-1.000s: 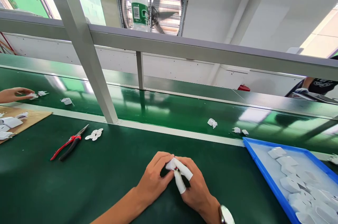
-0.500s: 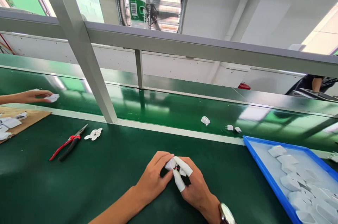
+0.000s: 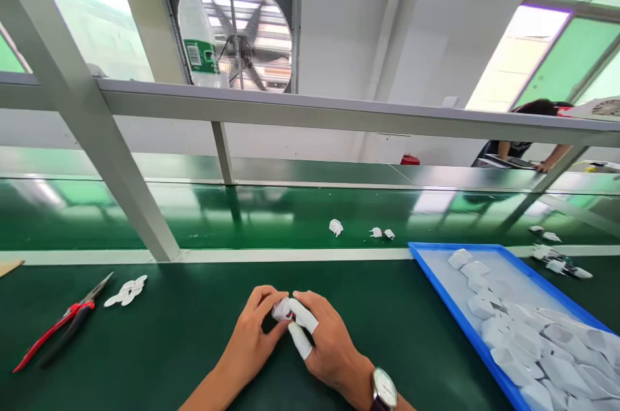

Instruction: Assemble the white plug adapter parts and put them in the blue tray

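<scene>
Both my hands meet low in the middle of the green bench mat. My left hand (image 3: 254,333) and my right hand (image 3: 327,349) pinch one small white plug part (image 3: 281,309) between their fingertips. White finger cots cover two fingers of my right hand, and a watch sits on that wrist. A blue tray (image 3: 438,291) with several white plug shells lies to the right of my hands.
Red-handled pliers (image 3: 61,327) and a small heap of white pieces (image 3: 126,291) lie at left. Three white parts (image 3: 336,227) ride the conveyor belt behind a slanted grey post (image 3: 97,139). More parts (image 3: 557,262) lie far right. A person leans over the far bench at right.
The view swung right and up: the co-worker's hand and cardboard at left left the picture. The parts on the belt slid left. My hands still hold the white part.
</scene>
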The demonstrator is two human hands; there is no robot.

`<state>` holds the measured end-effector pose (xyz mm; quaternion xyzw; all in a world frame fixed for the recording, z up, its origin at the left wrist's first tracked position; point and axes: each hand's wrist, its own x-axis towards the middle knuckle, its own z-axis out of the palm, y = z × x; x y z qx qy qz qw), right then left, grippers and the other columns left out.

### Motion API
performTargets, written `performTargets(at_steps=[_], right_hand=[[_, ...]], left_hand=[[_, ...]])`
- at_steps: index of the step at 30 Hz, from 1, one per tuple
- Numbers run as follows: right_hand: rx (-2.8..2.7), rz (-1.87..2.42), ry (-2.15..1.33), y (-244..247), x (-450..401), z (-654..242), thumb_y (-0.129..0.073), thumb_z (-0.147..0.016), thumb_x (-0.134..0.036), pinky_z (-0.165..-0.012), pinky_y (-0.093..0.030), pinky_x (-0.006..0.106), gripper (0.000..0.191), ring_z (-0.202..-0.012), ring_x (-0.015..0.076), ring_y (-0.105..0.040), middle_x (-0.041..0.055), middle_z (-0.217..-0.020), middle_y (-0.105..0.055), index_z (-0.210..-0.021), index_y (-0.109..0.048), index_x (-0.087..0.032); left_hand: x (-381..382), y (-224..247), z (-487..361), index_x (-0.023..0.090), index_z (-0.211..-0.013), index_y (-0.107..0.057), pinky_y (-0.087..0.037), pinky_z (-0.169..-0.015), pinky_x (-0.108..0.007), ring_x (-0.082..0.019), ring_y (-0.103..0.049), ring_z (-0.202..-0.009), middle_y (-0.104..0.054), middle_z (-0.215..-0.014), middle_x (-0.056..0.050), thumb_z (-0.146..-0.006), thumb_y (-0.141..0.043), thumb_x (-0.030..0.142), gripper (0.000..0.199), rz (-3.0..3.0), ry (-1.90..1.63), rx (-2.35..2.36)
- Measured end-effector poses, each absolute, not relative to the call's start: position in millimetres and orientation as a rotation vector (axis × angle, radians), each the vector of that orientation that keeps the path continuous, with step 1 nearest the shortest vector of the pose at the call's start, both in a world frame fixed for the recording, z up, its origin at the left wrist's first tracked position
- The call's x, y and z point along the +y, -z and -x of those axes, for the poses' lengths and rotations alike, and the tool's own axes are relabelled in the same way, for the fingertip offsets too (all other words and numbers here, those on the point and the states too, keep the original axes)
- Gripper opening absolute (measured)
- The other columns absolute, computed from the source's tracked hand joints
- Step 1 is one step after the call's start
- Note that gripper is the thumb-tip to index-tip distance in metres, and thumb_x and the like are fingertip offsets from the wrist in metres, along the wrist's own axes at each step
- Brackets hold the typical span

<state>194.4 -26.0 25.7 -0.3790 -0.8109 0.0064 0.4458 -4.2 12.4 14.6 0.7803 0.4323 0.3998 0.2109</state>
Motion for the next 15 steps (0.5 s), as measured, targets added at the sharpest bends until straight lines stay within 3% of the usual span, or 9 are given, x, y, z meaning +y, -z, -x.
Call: performTargets(at_steps=[3,5,8,11,15], right_hand=[[-1.99,0.957,0.113,-26.5,-26.0,-196.0,-0.053,-0.093,-0.007,-0.105,-0.055,0.047,0.054,-0.121,0.0281,-0.058,0.0194,-0.13,-0.062,-0.146,-0.046,-0.009],[-2.057,0.934,0.185,-19.0,-25.3,-195.4,-0.056,-0.087,-0.006,-0.106,-0.054,0.049,0.05,-0.121,0.0301,-0.057,0.0198,-0.129,-0.062,-0.137,-0.056,-0.007],[-2.16,0.893,0.245,-0.1,-21.1,-193.2,-0.063,-0.076,-0.008,-0.108,-0.052,0.05,0.028,-0.12,0.0309,-0.056,0.0178,-0.129,-0.062,-0.101,-0.072,-0.013],[-2.234,0.924,0.274,12.4,-15.4,-193.6,-0.069,-0.068,-0.012,-0.108,-0.052,0.046,0.007,-0.119,0.0289,-0.055,0.0148,-0.129,-0.062,-0.072,-0.07,-0.018],[-2.311,0.983,0.316,6.5,-12.5,-200.1,-0.071,-0.071,-0.019,-0.106,-0.051,0.043,0.003,-0.115,0.0271,-0.056,0.014,-0.128,-0.063,-0.072,-0.07,-0.016]], left_hand=[[58.7,-24.5,13.5,0.029,-0.112,-0.074,-0.058,-0.09,-0.04,-0.026,-0.066,-0.101,-0.072,-0.106,-0.004,-0.081,-0.073,0.034,0.032,-2.194,-0.951,1.428],[99.2,-33.7,18.3,0.025,-0.112,-0.074,-0.057,-0.087,-0.038,-0.026,-0.066,-0.098,-0.073,-0.109,-0.006,-0.08,-0.071,0.036,0.034,-2.178,-0.887,1.594],[156.4,-44.0,21.8,0.018,-0.113,-0.072,-0.055,-0.089,-0.04,-0.028,-0.067,-0.095,-0.075,-0.107,-0.01,-0.08,-0.067,0.033,0.036,-2.135,-0.871,1.778],[191.9,-46.9,24.6,0.017,-0.108,-0.072,-0.054,-0.087,-0.037,-0.029,-0.07,-0.095,-0.077,-0.103,-0.011,-0.081,-0.065,0.033,0.033,-2.083,-0.815,1.914],[198.5,-48.6,30.0,0.01,-0.112,-0.07,-0.056,-0.085,-0.041,-0.036,-0.073,-0.097,-0.078,-0.1,-0.017,-0.078,-0.063,0.031,0.04,-2.04,-0.754,2.027]])
